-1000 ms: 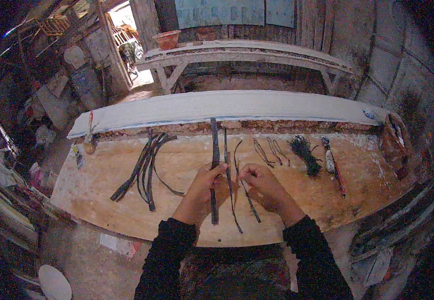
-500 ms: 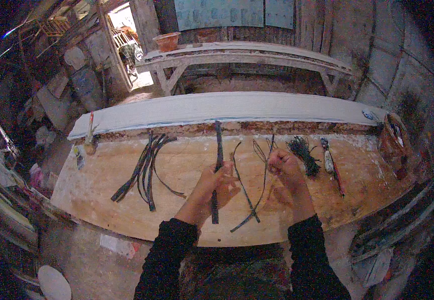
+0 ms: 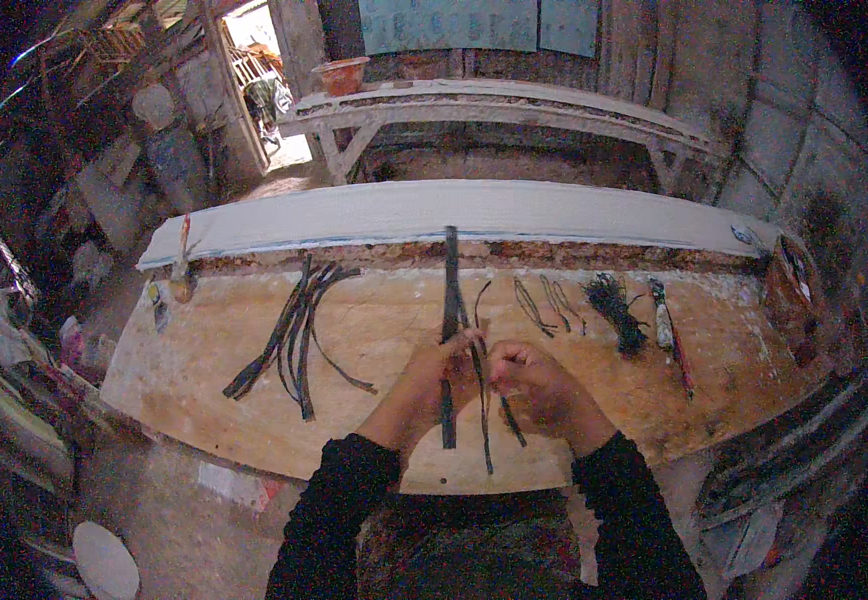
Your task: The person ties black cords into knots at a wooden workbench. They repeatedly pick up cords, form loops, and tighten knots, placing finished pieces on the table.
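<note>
My left hand point(image 3: 422, 388) is closed around a wide dark flat strip point(image 3: 450, 285), which stands out above and below the fingers. A narrow dark strip point(image 3: 486, 430) also passes by its fingertips and hangs down toward the near edge of the board. Right beside it, my right hand point(image 3: 542, 390) has its fingers pinched together close to the narrow strip; what they hold is too small to make out. Another narrow strip point(image 3: 512, 422) lies partly under the hands, one end showing below the right hand.
Several dark strips point(image 3: 299, 335) lie fanned out on the wooden board point(image 3: 184, 370) at left. To the right are thin loops of cord point(image 3: 532, 307), a dark cord bundle point(image 3: 614, 315) and a red-handled tool point(image 3: 679, 350). A white ledge point(image 3: 434, 212) runs behind.
My right hand has moved left and down, next to my left hand. A narrow strip that crossed the other one is now at my left fingertips. My left hand keeps the wide strip.
</note>
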A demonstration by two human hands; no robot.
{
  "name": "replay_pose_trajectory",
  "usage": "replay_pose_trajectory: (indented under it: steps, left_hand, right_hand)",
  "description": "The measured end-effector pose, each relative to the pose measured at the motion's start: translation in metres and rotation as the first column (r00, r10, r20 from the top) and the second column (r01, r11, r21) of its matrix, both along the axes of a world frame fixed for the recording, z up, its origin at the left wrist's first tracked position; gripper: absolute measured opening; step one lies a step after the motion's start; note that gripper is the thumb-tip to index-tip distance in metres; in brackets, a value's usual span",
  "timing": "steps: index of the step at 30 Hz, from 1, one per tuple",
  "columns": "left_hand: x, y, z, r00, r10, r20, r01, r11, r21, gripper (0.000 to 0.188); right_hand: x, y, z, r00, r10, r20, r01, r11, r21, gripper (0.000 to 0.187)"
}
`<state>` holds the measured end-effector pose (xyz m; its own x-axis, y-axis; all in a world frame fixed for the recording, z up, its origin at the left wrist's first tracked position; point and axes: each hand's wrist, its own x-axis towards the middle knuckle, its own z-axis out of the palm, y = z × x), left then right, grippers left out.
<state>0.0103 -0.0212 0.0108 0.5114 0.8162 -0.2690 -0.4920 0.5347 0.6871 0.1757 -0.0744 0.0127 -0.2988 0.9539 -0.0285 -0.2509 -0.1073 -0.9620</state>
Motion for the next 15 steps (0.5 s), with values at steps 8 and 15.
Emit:
replay_pose_trajectory:
  steps: [8,15]
  left_hand:
    - [-0.02,0.019,-0.006,0.982,0.189,0.013,-0.189,0.978,0.089,0.021]
    - [-0.024,0.037,-0.036,0.971,0.239,-0.026,-0.232,0.961,0.151,0.022]
  right_hand:
    - [0.017,0.009,0.001,0.994,0.049,0.097,-0.061,0.99,0.126,0.033]
    - [0.017,0.008,-0.001,0.982,0.141,0.128,-0.161,0.975,0.156,0.026]
